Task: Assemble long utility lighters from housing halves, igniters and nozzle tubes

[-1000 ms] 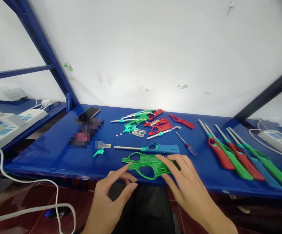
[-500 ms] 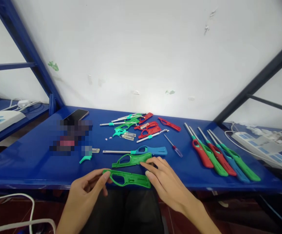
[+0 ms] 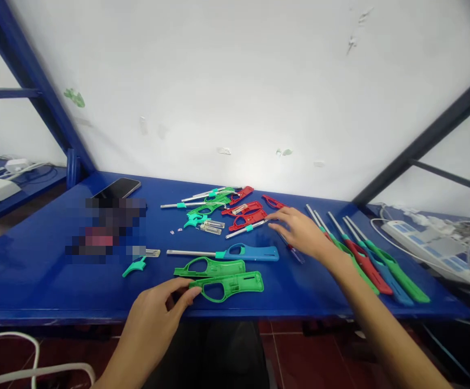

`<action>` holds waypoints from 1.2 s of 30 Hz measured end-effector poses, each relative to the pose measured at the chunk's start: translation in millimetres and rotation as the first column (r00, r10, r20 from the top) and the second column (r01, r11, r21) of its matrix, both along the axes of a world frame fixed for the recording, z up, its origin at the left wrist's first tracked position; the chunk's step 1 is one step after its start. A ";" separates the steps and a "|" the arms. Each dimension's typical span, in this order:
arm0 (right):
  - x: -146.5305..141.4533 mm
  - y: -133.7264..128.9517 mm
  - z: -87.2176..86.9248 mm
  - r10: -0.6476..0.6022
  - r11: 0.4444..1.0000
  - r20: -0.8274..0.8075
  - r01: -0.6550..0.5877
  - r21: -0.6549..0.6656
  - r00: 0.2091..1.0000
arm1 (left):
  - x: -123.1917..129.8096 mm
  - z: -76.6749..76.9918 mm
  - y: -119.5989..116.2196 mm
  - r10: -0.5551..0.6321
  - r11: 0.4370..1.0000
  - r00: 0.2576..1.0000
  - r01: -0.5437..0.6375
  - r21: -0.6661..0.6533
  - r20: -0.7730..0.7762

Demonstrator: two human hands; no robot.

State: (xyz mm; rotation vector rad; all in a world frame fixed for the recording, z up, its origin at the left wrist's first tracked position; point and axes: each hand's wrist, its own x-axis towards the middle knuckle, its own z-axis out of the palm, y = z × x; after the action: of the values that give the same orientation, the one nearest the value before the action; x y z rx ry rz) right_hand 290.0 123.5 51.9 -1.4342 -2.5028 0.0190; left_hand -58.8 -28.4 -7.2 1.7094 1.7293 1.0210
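My left hand (image 3: 156,310) pinches the narrow end of a green lighter casing half (image 3: 245,282) at the front of the blue table. Just behind it lies a second green casing half (image 3: 229,267), partly covered by the first. My right hand (image 3: 302,232) reaches over the table with fingers stretched out. Its fingertips are at the wire end of a metal lighter tube (image 3: 238,233); whether they touch it I cannot tell. A screwdriver (image 3: 297,254) lies under this hand, partly hidden. Beyond the green halves rests a whole blue lighter (image 3: 257,252).
Red casing parts (image 3: 245,220), metal tubes and clear fuel tanks (image 3: 211,229) lie at the back. Several whole lighters (image 3: 405,278) stand in a row at right. A turquoise trigger (image 3: 134,266) and a phone (image 3: 119,189) are at left. A wall (image 3: 218,81) closes the back.
My right hand has left the green casing halves and moved up and right to the metal tube and screwdriver. My left hand has moved its casing half slightly forward and right, overlapping the other.
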 end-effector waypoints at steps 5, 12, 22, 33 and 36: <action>9.3 38.6 -8.6 0.075 0.997 0.168 -0.074 -0.017 0.983 | 19.0 -10.9 3.2 -0.030 0.988 0.981 0.058 0.141 -0.190; -10.0 44.3 -10.3 0.200 0.978 0.285 -0.208 -0.004 0.937 | 31.2 -9.7 28.9 -0.039 0.945 0.911 0.168 0.280 -0.411; -8.5 38.4 9.4 0.277 0.940 0.354 -0.328 0.092 0.893 | 31.9 -11.5 51.8 -0.079 0.874 0.863 0.300 0.382 -0.499; -18.5 -15.0 34.6 0.337 0.797 0.256 -0.419 0.434 0.906 | 37.4 18.0 33.2 0.036 0.794 0.938 0.183 0.580 -0.344; -44.3 -38.9 39.9 0.416 0.742 0.229 -0.475 0.473 0.880 | 43.6 42.3 28.8 0.000 0.788 0.917 0.245 0.565 -0.398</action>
State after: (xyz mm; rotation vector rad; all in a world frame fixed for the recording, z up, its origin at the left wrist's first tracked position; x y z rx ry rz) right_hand 245.7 84.6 91.8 -0.6135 -2.5908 -0.6151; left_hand -15.2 0.5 35.1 2.5430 1.5579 1.3539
